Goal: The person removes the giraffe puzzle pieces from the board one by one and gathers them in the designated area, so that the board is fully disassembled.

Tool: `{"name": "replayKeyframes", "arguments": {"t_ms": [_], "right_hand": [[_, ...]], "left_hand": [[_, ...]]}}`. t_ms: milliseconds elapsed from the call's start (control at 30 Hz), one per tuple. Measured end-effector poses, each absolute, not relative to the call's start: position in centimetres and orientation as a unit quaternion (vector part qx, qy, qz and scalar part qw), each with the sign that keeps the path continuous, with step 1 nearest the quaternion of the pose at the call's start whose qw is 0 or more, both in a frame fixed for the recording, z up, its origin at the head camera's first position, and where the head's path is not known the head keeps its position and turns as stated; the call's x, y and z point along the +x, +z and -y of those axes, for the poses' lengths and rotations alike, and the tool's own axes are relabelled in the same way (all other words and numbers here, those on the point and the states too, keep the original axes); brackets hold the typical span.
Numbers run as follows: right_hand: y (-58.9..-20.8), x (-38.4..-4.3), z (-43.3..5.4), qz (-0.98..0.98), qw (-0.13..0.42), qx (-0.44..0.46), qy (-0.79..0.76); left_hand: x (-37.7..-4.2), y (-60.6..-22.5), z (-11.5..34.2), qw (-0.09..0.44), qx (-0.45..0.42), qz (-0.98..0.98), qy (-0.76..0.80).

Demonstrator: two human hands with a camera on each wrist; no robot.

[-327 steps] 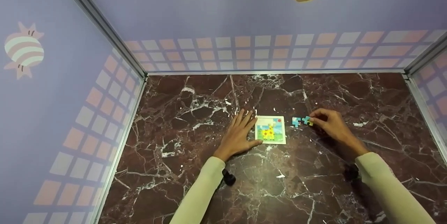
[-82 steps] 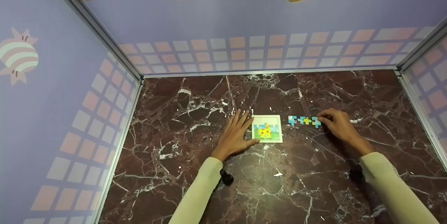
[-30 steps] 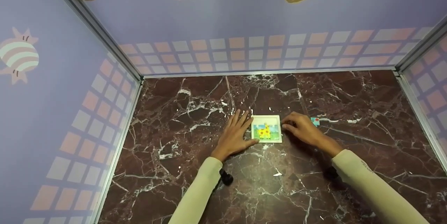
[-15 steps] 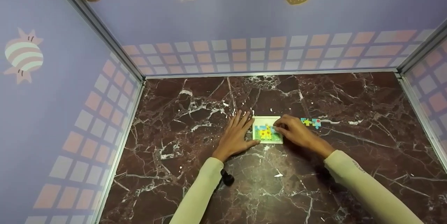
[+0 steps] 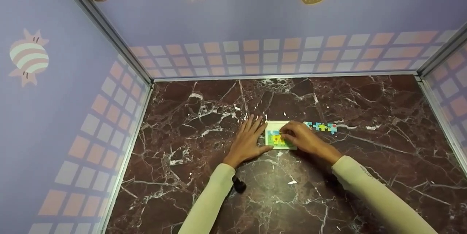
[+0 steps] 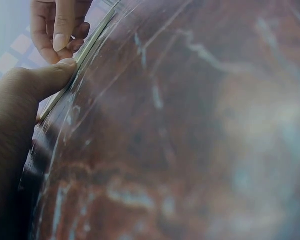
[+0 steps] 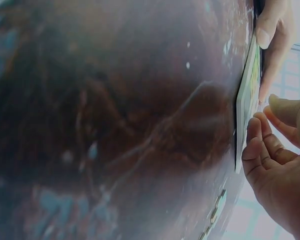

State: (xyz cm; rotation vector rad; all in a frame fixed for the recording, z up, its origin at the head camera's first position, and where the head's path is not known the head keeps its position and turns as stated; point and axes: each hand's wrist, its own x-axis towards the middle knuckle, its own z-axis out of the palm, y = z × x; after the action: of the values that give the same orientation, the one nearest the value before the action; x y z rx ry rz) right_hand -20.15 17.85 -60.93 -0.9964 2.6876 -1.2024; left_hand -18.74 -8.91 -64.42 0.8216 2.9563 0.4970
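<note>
My left hand (image 5: pixel 245 142) lies with straight fingers along the left side of a small square giraffe puzzle board (image 5: pixel 270 124). Its thumb (image 6: pixel 57 75) touches the board's near edge. Over the board's right half is my right hand (image 5: pixel 304 137), thumb and forefinger brought close together at the giraffe's upper part. The right wrist view shows its fingers (image 7: pixel 270 150) bent just over the board's face. I cannot tell whether a piece is pinched there. Yellow and blue giraffe pieces (image 5: pixel 276 139) fill the board's lower part; its upper strip is bare. My hand hides the right side.
Right of the board, three loose puzzle pieces (image 5: pixel 321 127) lie in a row on the dark red marble-patterned table (image 5: pixel 219 117). The leftmost is partly behind my right hand. Purple walls (image 5: pixel 233 15) stand at the back and sides. White flecks dot the table.
My right hand has moved left from the loose pieces onto the board, uncovering the row. Earlier, the red-dotted corner piece went from the board to the row's right end. My left hand stays put.
</note>
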Motion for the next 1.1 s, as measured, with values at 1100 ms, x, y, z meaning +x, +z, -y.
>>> {"name": "replayKeyframes", "arguments": {"t_ms": [1100], "right_hand": [[-60.9,-20.6,-15.5,-0.877,0.041,-0.311,-0.363]], "left_hand": [[-18.6,-64.3,9.0,0.018,0.262,-0.952,0.158]]}}
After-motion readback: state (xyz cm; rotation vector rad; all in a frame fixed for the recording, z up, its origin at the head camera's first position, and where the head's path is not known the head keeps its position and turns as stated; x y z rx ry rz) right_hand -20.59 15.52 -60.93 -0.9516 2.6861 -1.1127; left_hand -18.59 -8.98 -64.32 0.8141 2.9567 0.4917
